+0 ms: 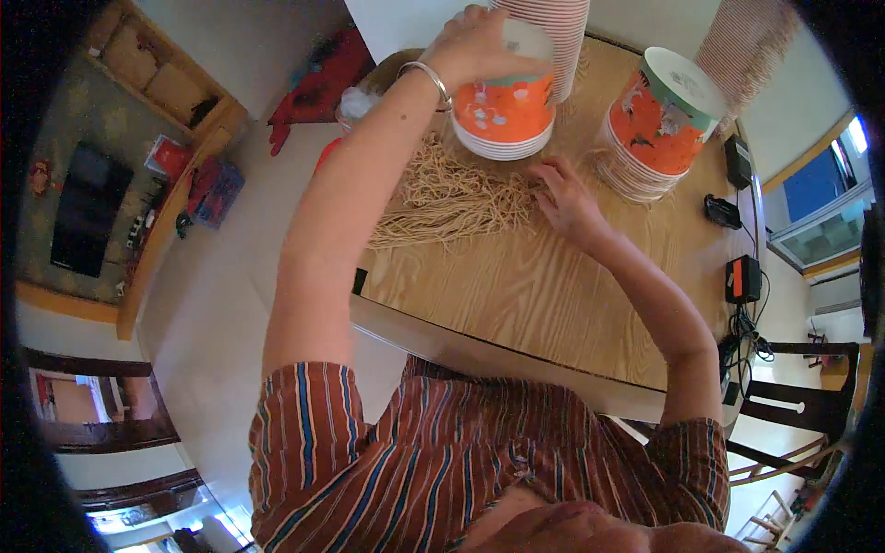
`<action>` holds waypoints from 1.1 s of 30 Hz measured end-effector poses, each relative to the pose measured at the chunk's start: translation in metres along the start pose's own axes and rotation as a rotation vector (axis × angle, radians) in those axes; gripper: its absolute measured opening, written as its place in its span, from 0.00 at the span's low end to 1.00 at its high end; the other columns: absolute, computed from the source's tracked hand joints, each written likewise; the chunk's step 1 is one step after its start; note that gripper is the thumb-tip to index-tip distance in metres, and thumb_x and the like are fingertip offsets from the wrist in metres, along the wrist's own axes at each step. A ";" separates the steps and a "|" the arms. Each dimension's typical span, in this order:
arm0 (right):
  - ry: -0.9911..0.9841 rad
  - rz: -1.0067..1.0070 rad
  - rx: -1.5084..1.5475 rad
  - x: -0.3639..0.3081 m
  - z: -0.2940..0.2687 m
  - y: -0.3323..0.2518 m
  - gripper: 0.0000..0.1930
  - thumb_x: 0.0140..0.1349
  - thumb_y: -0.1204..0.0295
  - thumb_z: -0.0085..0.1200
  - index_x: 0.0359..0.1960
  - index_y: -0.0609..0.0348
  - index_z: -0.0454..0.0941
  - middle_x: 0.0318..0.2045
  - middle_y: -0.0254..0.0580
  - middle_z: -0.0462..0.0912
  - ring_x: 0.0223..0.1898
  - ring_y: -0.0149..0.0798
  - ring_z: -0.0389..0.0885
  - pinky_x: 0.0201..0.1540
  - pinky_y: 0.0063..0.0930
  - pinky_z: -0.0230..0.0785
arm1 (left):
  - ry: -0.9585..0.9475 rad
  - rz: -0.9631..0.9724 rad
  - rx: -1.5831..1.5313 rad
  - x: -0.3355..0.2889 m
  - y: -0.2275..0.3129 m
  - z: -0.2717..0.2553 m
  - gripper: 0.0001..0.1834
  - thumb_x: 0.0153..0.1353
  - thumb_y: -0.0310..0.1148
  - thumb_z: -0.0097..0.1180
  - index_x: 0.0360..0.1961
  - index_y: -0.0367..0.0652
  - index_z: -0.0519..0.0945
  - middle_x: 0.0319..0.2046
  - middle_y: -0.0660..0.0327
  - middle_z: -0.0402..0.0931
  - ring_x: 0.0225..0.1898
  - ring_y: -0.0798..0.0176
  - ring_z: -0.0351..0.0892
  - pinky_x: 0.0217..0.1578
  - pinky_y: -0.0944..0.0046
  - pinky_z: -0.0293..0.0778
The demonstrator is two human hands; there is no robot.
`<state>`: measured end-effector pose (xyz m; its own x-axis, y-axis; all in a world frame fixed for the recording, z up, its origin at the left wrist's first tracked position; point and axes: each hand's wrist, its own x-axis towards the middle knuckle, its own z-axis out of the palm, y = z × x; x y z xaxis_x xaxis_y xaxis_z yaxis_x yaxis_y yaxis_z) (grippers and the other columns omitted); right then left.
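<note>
The left hand point(477, 48) spread over light, crushable-looking tubs point(502, 112) on the surface point(525, 295), best held by their rims point(503, 150); whether the right hand point(576, 212) pinched the supple-looking cords point(452, 207) beside them was unclear.

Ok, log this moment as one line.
left hand: on left orange tubs | right hand: beside cords, contact unclear | table: right orange tubs

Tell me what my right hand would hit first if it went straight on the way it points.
Your right hand would probably meet the tan strands first, with the orange tub stack just beyond; depth is unclear.
</note>
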<state>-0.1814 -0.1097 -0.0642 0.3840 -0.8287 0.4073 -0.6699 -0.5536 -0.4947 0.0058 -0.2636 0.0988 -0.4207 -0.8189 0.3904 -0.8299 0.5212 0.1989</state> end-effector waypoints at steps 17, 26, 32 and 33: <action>0.289 0.051 0.085 0.002 -0.007 -0.017 0.21 0.53 0.82 0.52 0.51 0.62 0.69 0.47 0.55 0.71 0.47 0.58 0.74 0.50 0.43 0.70 | -0.021 0.037 -0.049 -0.006 0.029 -0.025 0.56 0.36 0.70 0.65 0.63 0.44 0.67 0.60 0.44 0.62 0.59 0.37 0.66 0.58 0.45 0.66; 0.312 0.030 0.111 0.011 -0.001 -0.007 0.23 0.52 0.84 0.51 0.53 0.61 0.67 0.49 0.53 0.68 0.52 0.57 0.71 0.53 0.40 0.68 | -0.028 0.031 -0.034 -0.001 0.027 -0.035 0.56 0.37 0.69 0.64 0.62 0.43 0.67 0.59 0.45 0.63 0.59 0.37 0.65 0.57 0.45 0.68; 0.345 0.022 0.053 0.020 0.006 -0.003 0.24 0.53 0.83 0.52 0.54 0.62 0.67 0.49 0.56 0.68 0.51 0.59 0.71 0.51 0.43 0.69 | 0.077 0.149 -0.050 0.024 0.004 -0.059 0.52 0.39 0.68 0.65 0.58 0.41 0.71 0.56 0.45 0.66 0.55 0.38 0.70 0.56 0.48 0.70; 0.362 0.008 0.047 0.016 0.013 -0.003 0.24 0.52 0.82 0.54 0.54 0.63 0.67 0.49 0.60 0.69 0.50 0.61 0.72 0.50 0.45 0.70 | 0.093 0.177 -0.084 0.026 -0.010 -0.059 0.51 0.39 0.68 0.65 0.57 0.41 0.72 0.55 0.46 0.68 0.54 0.40 0.72 0.55 0.50 0.70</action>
<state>-0.1650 -0.1225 -0.0667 0.1237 -0.7545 0.6446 -0.6386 -0.5577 -0.5303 0.0245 -0.2765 0.1597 -0.5186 -0.6891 0.5062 -0.7110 0.6763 0.1924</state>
